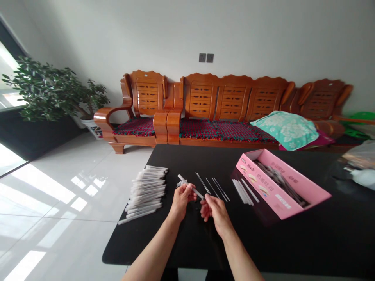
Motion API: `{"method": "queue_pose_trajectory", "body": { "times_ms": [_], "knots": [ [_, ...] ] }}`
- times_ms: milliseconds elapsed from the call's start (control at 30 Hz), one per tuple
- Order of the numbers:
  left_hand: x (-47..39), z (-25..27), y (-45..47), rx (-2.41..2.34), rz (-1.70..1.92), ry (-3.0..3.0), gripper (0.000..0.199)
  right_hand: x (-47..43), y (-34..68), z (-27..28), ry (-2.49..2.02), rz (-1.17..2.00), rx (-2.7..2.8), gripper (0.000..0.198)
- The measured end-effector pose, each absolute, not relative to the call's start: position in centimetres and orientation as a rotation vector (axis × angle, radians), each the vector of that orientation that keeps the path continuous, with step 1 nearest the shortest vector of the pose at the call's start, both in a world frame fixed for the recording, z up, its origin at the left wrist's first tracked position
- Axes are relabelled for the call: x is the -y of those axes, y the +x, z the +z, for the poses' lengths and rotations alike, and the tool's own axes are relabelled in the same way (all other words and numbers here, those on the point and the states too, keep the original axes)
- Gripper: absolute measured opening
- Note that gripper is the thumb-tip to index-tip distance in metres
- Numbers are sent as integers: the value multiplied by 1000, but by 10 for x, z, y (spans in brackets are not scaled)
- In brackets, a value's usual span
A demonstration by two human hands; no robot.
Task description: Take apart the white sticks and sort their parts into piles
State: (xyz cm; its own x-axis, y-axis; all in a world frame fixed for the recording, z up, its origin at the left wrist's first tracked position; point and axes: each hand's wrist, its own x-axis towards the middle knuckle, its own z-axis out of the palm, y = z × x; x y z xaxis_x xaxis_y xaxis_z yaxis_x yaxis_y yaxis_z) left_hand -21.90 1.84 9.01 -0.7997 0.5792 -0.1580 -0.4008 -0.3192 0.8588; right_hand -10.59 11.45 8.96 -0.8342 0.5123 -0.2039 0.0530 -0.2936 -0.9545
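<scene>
Both hands are over the black table, holding one slim whitish pen-like tube point(183, 179) that slants down to the right. My left hand point(183, 199) is closed around its middle. At the lower right end, the thumb and fingers of my right hand point(215, 208) pinch it; the tip is partly hidden. Just beyond the hands lie several thin silvery rods point(219, 189). A few small pale pieces point(181, 182) show behind the tube's upper end. Several white tubes point(244, 192) rest to the right. On the left is a long row of similar white tubes with dark ends point(148, 191).
A pink cardboard box point(281, 203) holding many dark grey sticks stands on the right of the black table point(181, 244). A plastic bag point(361, 156) and a white object point(363, 177) sit at the far right. Beyond are a wooden sofa point(231, 93) and potted plants point(52, 89).
</scene>
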Motion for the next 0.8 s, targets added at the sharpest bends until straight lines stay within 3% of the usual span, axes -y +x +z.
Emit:
{"method": "queue_pose_trajectory", "body": {
  "times_ms": [200,367,500,667,800],
  "knots": [
    [-19,88,-219,-1345,2135,234,43,-116,-107,86,-674,2174,1662,46],
    [-19,85,-220,-1343,2137,229,42,-115,-107,84,-708,2246,1668,55],
    [-20,84,-220,-1340,2141,226,41,-115,-108,83,-695,2200,1658,48],
    [-21,83,-220,-1348,2141,220,42,-116,-108,84,-726,2274,1672,58],
    [-21,82,-220,-1344,2140,221,41,-115,-106,85,-681,2240,1660,49]
  ]
}}
